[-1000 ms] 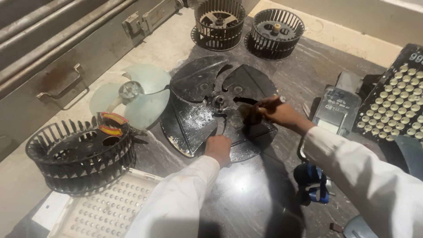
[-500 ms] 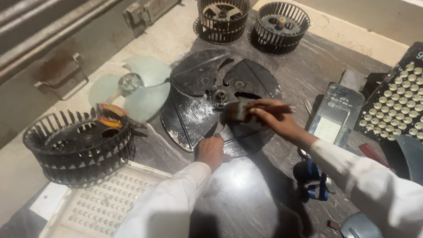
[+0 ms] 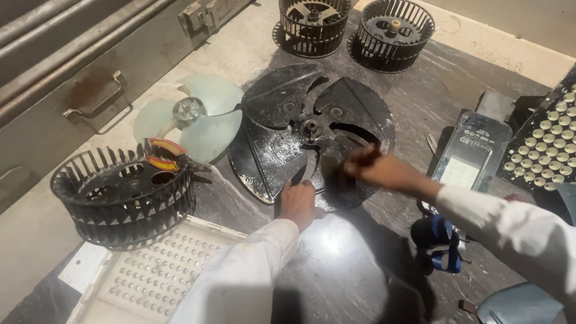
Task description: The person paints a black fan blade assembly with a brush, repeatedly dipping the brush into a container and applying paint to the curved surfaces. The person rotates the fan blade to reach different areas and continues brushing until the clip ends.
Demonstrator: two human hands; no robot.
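The black fan blade [image 3: 312,129] lay flat on the dark counter [image 3: 360,270], between the pale translucent fan [image 3: 192,117] on its left and a flat grey device [image 3: 471,153] on its right. My left hand [image 3: 297,204] was closed on its near rim, fingers curled over the edge. My right hand [image 3: 372,168] was over the near-right vane, blurred by motion; I could not tell whether it gripped anything.

I judged the blade to be stiff moulded plastic, light for its span, with thin vane edges likely to flex or crack if levered. Its surface looked wet and glossy, so probably slippery. The rim, or the hub at centre, seemed the soundest place to hold it.

The counter was polished dark stone, reflective and wet in places. A black squirrel-cage wheel [image 3: 123,198] stood at near left, partly on a white perforated panel [image 3: 144,282]; two more cage wheels [image 3: 354,27] stood at the far edge. The lighting was dim and warm.
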